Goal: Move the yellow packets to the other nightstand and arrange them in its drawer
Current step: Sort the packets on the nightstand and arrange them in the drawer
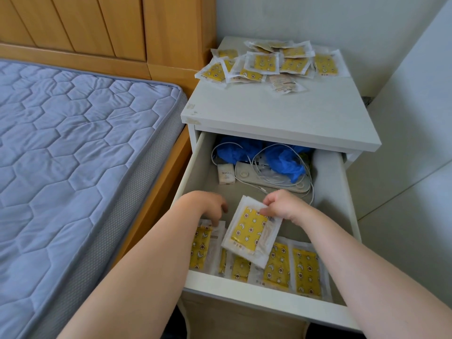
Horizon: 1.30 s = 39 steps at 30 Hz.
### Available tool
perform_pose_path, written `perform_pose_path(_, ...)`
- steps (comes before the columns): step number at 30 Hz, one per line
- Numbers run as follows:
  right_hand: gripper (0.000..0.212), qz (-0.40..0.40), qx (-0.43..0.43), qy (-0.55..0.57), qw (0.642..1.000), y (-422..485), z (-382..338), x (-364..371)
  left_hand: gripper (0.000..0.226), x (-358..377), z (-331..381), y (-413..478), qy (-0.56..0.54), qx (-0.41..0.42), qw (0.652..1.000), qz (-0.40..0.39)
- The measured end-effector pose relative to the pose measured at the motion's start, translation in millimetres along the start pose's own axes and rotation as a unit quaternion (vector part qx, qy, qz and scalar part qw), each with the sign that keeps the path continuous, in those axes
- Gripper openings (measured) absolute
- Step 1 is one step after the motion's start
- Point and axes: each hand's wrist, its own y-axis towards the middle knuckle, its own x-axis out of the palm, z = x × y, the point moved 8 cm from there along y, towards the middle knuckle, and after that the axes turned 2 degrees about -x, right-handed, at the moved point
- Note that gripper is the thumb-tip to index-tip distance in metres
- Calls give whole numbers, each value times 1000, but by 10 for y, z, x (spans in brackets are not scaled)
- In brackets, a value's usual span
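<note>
**Right grip holding packet stack over drawer row, left grip on leftmost packet**

Both grips are bare hands, inside the open drawer (244, 287) of the white nightstand (269, 113).

The right grip (283, 206) pinches a small stack of yellow packets (249, 231) by its far edge, thumb on top. The stack is tilted, with its near end over the front row (305, 272). Its long axis runs roughly front to back, skewed a little against the row. The stack lies just left of and below the right grip, between the two hands.

The left grip (208, 204) has its fingers bent down onto the top edge of the leftmost packet (201, 248). Can't tell if it pinches or only presses.

Likely step: the stack goes down into the row. The right grip is the one placing and the left is nearer the left end. The skew probably needs squaring first.

Drawer contents:
- **Front:** yellow packets side by side, long axes front to back, some overlapping.
- **Back:** blue plastic (286, 162), white cables (259, 157), a flat white device (244, 173) and a small white box (225, 174).

A loose pile of packets (266, 63) is on the nightstand top at the back, not yet in the drawer. The mattress (73, 143) is to the left.
</note>
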Motion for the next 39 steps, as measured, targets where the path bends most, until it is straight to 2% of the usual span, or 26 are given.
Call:
perform_pose_path(3, 19, -55, -2, -77, 996, 19, -38, 291, 71, 127, -28, 0, 74, -17, 996, -53)
perform_pose_path(6, 10, -57, -23, -80, 995, 30, -86, 458, 68, 181, -37, 37, 90, -17, 993, -70)
perform_pose_path(12, 15, -67, -58, -144, 986, 18, -121, 583, 62, 213, -18, 33, 96, -18, 992, -81)
perform_pose_path(15, 27, -99, -71, -194, 973, -11, -139, 661, 59, 242, -39, 31, 115, -30, 988, -99)
perform_pose_path(19, 55, -143, -82, -229, 959, -62, -172, 764, 59, 286, -61, 44, 130, -43, 983, -120)
perform_pose_path(24, 73, -178, -86, -324, 925, -103, -170, 876, 65, 344, -66, 21, 140, -59, 977, -151)
perform_pose_path(27, 74, -171, -91, -333, 923, -101, -171, 875, 64, 368, -82, 2, 137, -67, 974, -165)
perform_pose_path(29, 69, -161, -89, -296, 937, -84, -160, 830, 64, 364, -82, -19, 125, -67, 975, -172)
perform_pose_path(31, 65, -134, -82, -238, 958, -74, -159, 716, 68, 308, -51, -25, 122, -54, 980, -148)
perform_pose_path(34, 57, -69, -72, -183, 978, -95, -187, 454, 77, 137, 79, -40, 108, -6, 993, -49)
perform_pose_path(39, 41, 22, -88, -193, 977, -241, -321, 86, 64, -172, 235, -140, 22, 45, 993, 111)
